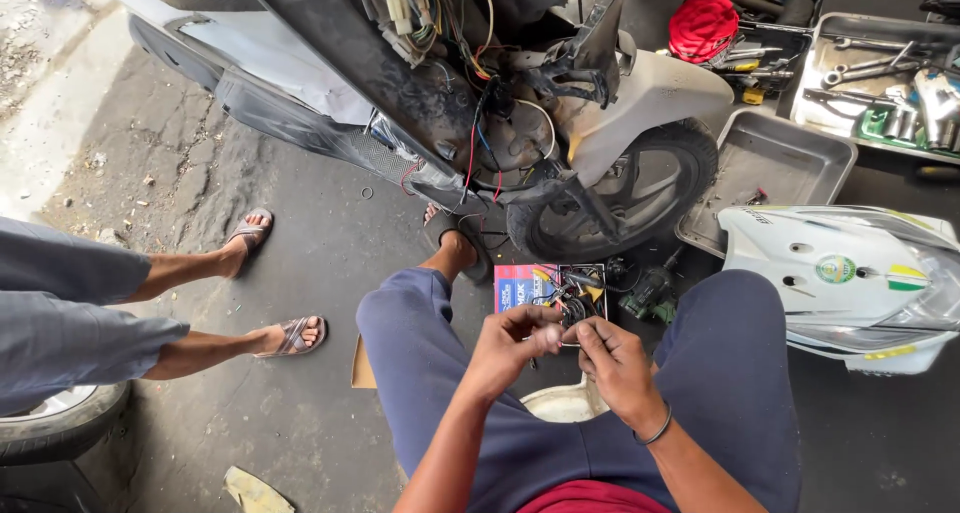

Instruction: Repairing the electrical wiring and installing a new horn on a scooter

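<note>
Between the knees, just above the lap, both hands meet on a thin wire (567, 344). It looks light, limp and easy to kink, best pinched close to its end. The left hand (520, 338) has fingertips pressed together on it; the right hand (612, 361) pinches it too, knuckles up, a band at the wrist. Both forearms angle inward from the body. Beyond lie a small box (522, 286) of wiring and the stripped scooter (560, 123), while another person's sandalled feet (290, 335) wait well apart.

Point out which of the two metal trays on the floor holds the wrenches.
The far-right tray, at the picture's edge, holds the wrenches. The nearer tray, beside the scooter's front wheel, is almost bare.
</note>
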